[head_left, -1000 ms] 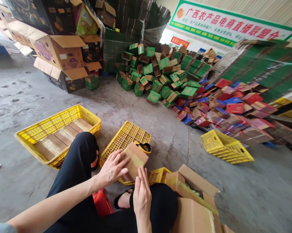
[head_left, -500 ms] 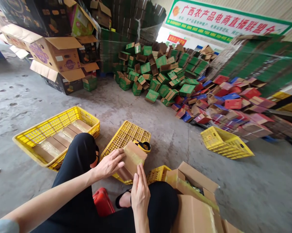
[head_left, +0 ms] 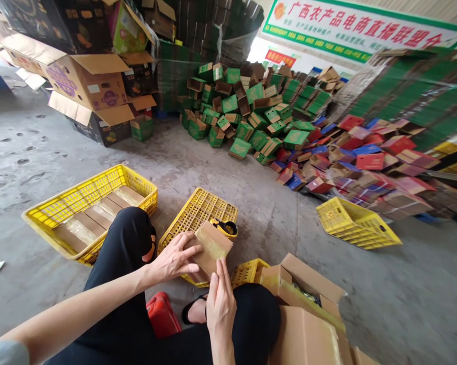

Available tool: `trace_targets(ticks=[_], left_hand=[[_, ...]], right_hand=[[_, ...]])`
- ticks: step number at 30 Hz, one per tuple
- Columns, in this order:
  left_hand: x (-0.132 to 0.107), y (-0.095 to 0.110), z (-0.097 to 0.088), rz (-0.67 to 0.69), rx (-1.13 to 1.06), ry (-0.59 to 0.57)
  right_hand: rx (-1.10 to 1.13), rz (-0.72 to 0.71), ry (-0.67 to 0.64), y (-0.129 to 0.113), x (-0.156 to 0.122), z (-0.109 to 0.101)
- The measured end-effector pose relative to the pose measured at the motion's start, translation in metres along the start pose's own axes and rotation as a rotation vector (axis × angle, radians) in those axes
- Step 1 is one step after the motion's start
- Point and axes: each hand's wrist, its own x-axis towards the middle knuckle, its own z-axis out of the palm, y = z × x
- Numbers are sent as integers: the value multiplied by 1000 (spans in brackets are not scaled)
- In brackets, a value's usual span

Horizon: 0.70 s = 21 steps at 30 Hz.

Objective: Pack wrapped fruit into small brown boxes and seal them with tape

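A small brown cardboard box [head_left: 210,247] with clear tape along its top rests tilted on an upturned yellow crate [head_left: 198,213] in front of my knees. My left hand [head_left: 174,259] lies on the box's left side with the fingers spread over it. My right hand [head_left: 220,299] presses its near edge with straight, closed fingers. A yellow-and-black tape dispenser [head_left: 224,228] sits on the crate just behind the box.
A yellow crate [head_left: 53,210] holding taped brown boxes stands at my left. An open carton [head_left: 304,304] is by my right knee and another yellow crate [head_left: 355,228] lies further right. Piles of green [head_left: 247,116] and red-blue [head_left: 361,162] small boxes fill the back.
My left hand's fingers have slid a little further over the box's top. The right hand stays pressed at the near edge. The view shifted slightly.
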Motion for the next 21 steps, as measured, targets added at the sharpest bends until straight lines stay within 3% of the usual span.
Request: trace_targets(ticks=[8, 15, 21], left_hand=[[-6, 0, -6, 1, -53, -42], [19, -10, -30, 36, -41, 29], [12, -10, -22, 59, 44, -2]], right_hand=[[-19, 7, -5, -2, 2, -3], [-18, 0, -15, -5, 5, -7], [-3, -8, 0, -2, 3, -3]])
